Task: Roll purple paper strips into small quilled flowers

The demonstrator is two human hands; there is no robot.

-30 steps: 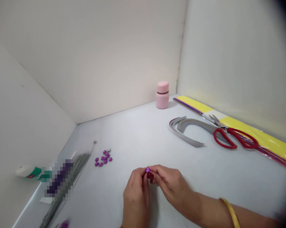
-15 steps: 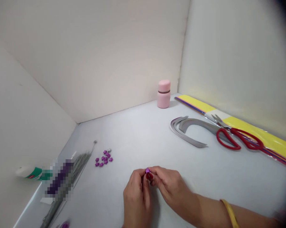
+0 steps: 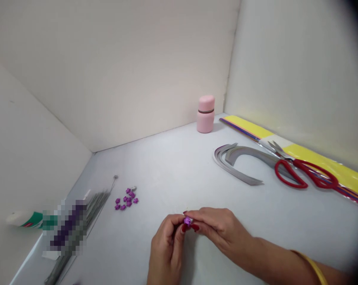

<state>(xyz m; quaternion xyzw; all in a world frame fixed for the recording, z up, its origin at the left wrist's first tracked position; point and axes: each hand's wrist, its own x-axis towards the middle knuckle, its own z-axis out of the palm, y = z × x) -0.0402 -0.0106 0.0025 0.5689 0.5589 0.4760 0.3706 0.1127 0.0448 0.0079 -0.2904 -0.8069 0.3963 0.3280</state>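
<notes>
A small purple star-shaped bead point(image 3: 187, 221) is pinched between the fingertips of both hands, low in the middle of the view. My left hand point(image 3: 166, 249) grips it from the lower left, and my right hand point(image 3: 219, 227) grips it from the right. Its underside is hidden by my fingers, which have dark red nails. A yellow bangle point(image 3: 314, 269) circles my right forearm. A loose cluster of several similar purple stars point(image 3: 126, 200) lies on the pale surface point(image 3: 155, 174) to the left of my hands.
Grey curved paper strips point(image 3: 238, 162) and red-handled scissors point(image 3: 305, 174) lie at right, by a yellow packet point(image 3: 324, 164). A pink jar point(image 3: 205, 114) stands in the corner. Thin wire stems point(image 3: 92, 208), a glue tube point(image 3: 24, 219) and a pixelated patch point(image 3: 67, 227) sit at left, against white walls.
The purple star sits slightly lower and has turned between my fingertips. My hands have moved a little down, and the whole scene has shifted slightly with the camera.
</notes>
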